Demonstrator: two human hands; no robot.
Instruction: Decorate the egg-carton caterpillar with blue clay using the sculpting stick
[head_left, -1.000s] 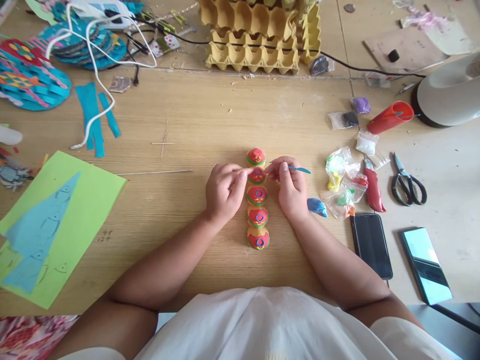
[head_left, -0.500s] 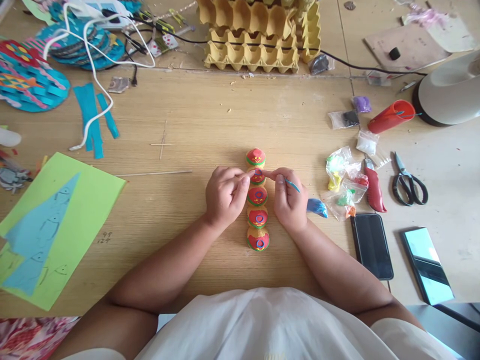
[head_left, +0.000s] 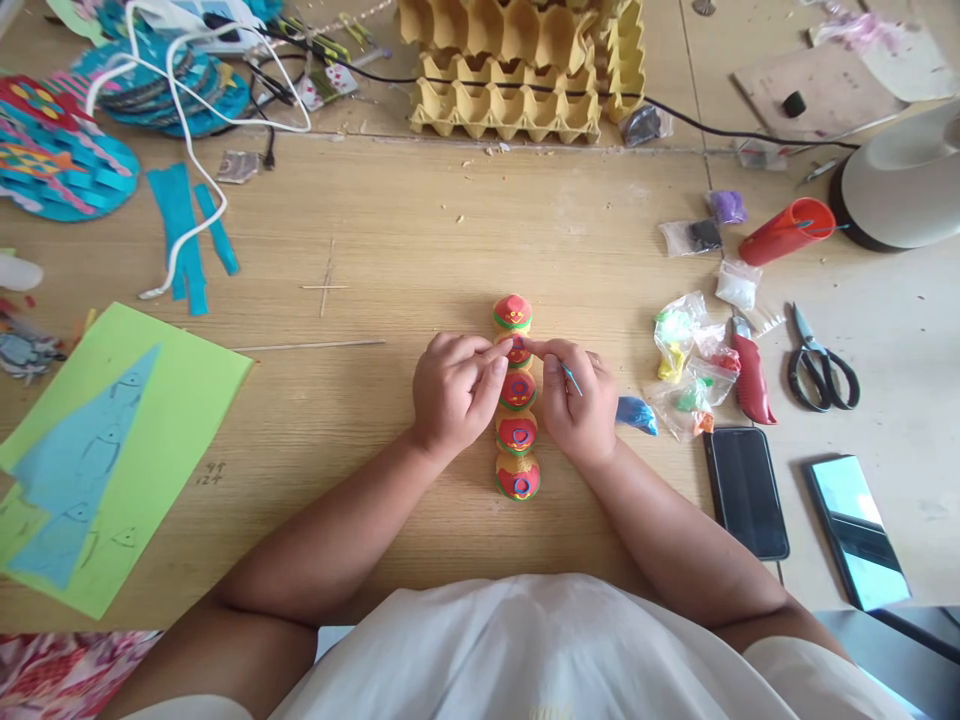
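Note:
A strip of egg carton cups (head_left: 517,436) stands in a row in front of me, faced with red clay, green rims and blue rings. My left hand (head_left: 460,392) is closed, with its index fingertip at the left side of the second cup (head_left: 518,349) from the far end. The thumb lies close to that finger; anything between them is hidden. My right hand (head_left: 581,402) curls round a thin blue stick-like tool (head_left: 571,378), while its index finger reaches the same cup from the right. The farthest cup (head_left: 513,312) bears a small yellow smiling face.
Right of my hands lie bagged clay (head_left: 679,335), a blue clay packet (head_left: 637,415), a red utility knife (head_left: 752,378), scissors (head_left: 823,360) and two phones (head_left: 746,492). A red cup (head_left: 787,232) stands behind. Egg cartons (head_left: 506,100) are at the back; green paper (head_left: 187,400) lies left.
The blue tool in my right hand has swung to a steeper angle. Both hands stay at the second cup, with only slight finger movement.

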